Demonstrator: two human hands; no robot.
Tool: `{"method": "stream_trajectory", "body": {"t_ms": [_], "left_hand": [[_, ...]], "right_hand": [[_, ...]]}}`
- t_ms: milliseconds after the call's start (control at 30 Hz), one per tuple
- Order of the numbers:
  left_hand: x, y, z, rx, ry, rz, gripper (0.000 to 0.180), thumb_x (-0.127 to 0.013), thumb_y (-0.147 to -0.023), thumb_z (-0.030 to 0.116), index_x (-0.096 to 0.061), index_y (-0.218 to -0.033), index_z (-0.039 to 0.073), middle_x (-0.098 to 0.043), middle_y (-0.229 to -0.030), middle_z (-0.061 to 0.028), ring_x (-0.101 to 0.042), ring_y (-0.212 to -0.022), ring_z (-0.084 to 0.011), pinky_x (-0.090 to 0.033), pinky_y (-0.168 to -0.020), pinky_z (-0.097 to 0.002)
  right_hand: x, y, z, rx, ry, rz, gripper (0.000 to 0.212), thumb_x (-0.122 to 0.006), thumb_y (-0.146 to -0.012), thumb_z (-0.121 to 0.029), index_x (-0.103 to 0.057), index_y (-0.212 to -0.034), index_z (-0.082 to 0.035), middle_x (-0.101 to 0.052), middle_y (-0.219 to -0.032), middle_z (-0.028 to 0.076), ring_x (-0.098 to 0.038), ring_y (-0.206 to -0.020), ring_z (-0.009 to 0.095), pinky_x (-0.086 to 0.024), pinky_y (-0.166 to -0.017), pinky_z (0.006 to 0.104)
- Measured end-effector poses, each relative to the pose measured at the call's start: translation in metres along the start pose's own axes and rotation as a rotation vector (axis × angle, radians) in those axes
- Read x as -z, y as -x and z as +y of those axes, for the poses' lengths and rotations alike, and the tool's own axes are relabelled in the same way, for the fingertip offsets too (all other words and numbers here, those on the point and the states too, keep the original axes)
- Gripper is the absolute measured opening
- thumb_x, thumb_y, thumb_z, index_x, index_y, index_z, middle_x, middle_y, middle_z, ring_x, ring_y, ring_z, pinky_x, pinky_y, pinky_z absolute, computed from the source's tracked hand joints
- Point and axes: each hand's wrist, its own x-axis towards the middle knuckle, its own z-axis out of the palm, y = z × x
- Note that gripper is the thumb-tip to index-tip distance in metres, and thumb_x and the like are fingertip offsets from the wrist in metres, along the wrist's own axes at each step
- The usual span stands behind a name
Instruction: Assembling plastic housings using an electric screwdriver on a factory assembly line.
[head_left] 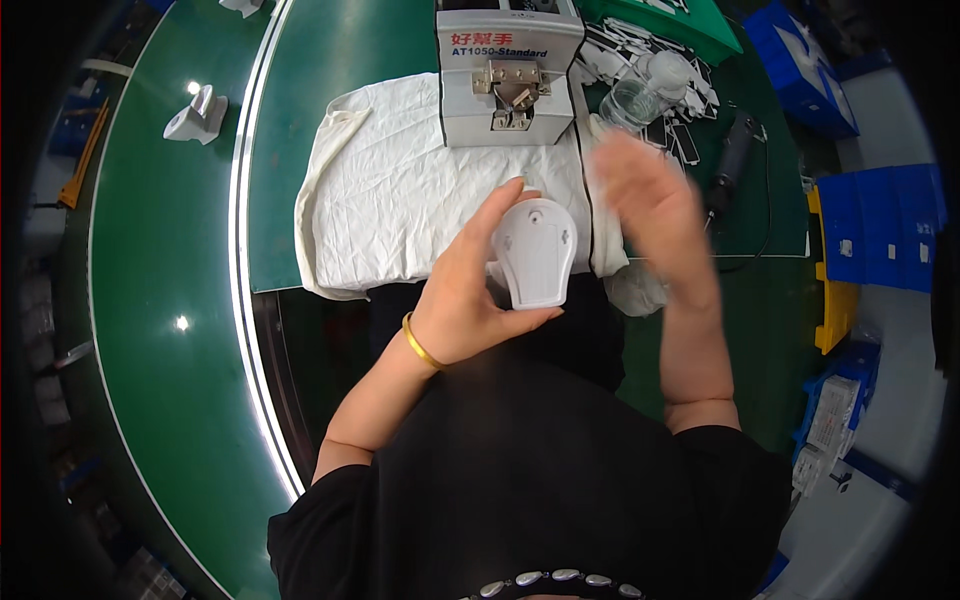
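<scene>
White housing [542, 258] in left fingers [488, 212]

- View: head; the left of two fisheye cameras worn side by side, which I follow from afar.
- Station: high on the wearer's head, above the black shirt [530, 470] that fills the near middle.
- Facing: steeply down and forward, past the left hand [462, 285] and right hand [652, 205], to a grey machine [512, 70] on the far side.
- Range: closest to the shirt, a little farther from the hands, farthest from the outer floor.
- Breadth: long green surface [165, 300], left, to blue bins [880, 225], right.
- Lens: dark round rim; the white edge strip [236, 230] bows.
</scene>
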Motion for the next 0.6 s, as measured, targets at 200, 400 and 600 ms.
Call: {"method": "stream_trajectory", "body": {"t_ms": [200, 400, 600], "left_hand": [[0.006, 0.007, -0.004, 0.093, 0.152, 0.049, 0.122, -0.093, -0.057, 0.015, -0.017, -0.151, 0.003, -0.046, -0.141, -0.0188, -0.045, -0.131, -0.0297, -0.034, -0.111, -0.0433], [-0.005, 0.007, -0.027, 0.073, -0.013, 0.110, 0.113, -0.092, -0.056, 0.018, -0.028, -0.148, 0.001, -0.046, -0.141, -0.0176, -0.049, -0.120, -0.0356, -0.041, -0.104, -0.0412], [-0.014, 0.020, -0.046, -0.017, -0.138, 0.105, 0.110, -0.092, -0.056, 0.022, -0.032, -0.145, -0.001, -0.048, -0.138, -0.0183, -0.050, -0.118, -0.0372, -0.042, -0.101, -0.0420]], "right_hand": [[0.187, -0.042, 0.017, -0.465, 1.327, 0.936, 0.084, -0.078, -0.073, -0.049, -0.050, -0.137, -0.002, -0.061, -0.121, 0.023, -0.059, -0.115, 0.037, -0.046, -0.098, 0.0429], [0.235, -0.028, 0.049, -0.390, 0.152, 0.685, 0.076, -0.075, -0.077, -0.030, -0.044, -0.138, 0.004, -0.061, -0.110, 0.017, -0.063, -0.101, 0.026, -0.050, -0.089, 0.0376], [0.112, -0.031, -0.004, 0.188, -0.701, 0.108, 0.064, -0.058, -0.083, -0.011, -0.037, -0.142, 0.000, -0.053, -0.123, 0.019, -0.059, -0.105, 0.030, -0.048, -0.097, 0.0426]]}}
